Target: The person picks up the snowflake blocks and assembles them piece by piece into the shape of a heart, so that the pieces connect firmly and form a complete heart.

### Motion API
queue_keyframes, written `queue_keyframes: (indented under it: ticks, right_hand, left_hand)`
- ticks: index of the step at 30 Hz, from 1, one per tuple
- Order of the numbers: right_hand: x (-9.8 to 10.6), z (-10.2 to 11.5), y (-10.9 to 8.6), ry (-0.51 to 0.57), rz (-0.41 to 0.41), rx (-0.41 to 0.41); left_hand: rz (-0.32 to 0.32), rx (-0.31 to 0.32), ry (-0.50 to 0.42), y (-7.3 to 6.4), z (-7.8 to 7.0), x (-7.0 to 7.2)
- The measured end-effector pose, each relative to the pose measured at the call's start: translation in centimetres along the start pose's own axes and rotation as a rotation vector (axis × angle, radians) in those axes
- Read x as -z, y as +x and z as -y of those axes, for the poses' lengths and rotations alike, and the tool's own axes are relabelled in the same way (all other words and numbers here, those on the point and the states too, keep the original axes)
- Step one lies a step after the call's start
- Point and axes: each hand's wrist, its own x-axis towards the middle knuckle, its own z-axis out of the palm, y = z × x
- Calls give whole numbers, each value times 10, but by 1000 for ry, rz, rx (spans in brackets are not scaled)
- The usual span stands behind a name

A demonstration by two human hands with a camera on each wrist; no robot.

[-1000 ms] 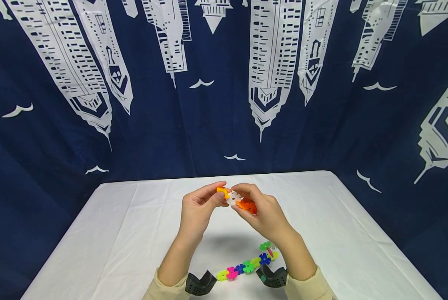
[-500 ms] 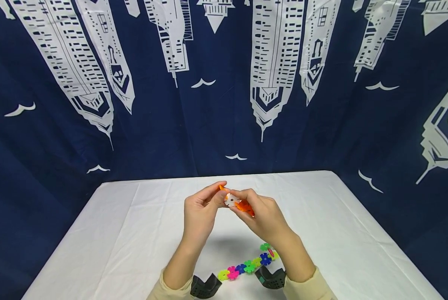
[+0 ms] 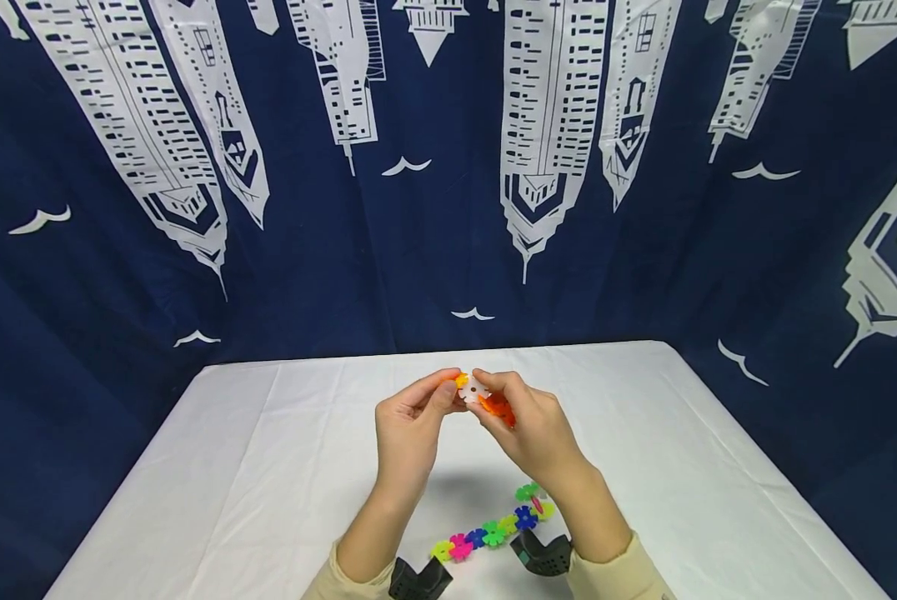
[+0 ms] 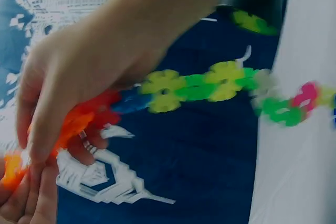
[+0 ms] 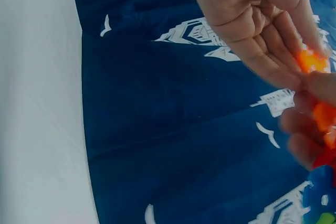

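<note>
Over the table (image 3: 291,467), the left hand (image 3: 409,423) pinches an orange piece (image 3: 461,381) between thumb and fingers, just left of a white piece (image 3: 474,389). The right hand (image 3: 529,421) grips the chain's (image 3: 494,533) far end; the rest trails near. It looks light, stiff, maybe slick plastic; I'd pinch rims close to the joint, as the chain probably flexes.

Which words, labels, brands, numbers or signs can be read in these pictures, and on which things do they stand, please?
None can be read in any view.
Dark blue cloth: white building shapes with small printed marks, but no letters that I can make out.
Chain of flower-shaped pieces: no lettering shows; the wrist views are partly blurred.
Black device at the right wrist: any marking is too small to read.
</note>
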Motion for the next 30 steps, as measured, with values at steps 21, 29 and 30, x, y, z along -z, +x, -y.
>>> queue_keyframes:
  ticks: [21,29,30]
  right_hand:
    - [7,0,0,218,93,-58]
    - [9,2,3,358,128,-82]
    - [9,3,3,373,133,-82]
  left_hand:
    - [297,-477,235,18,9,24]
    - [267,-602,259,20,10,31]
    - [265,-610,257,20,9,31]
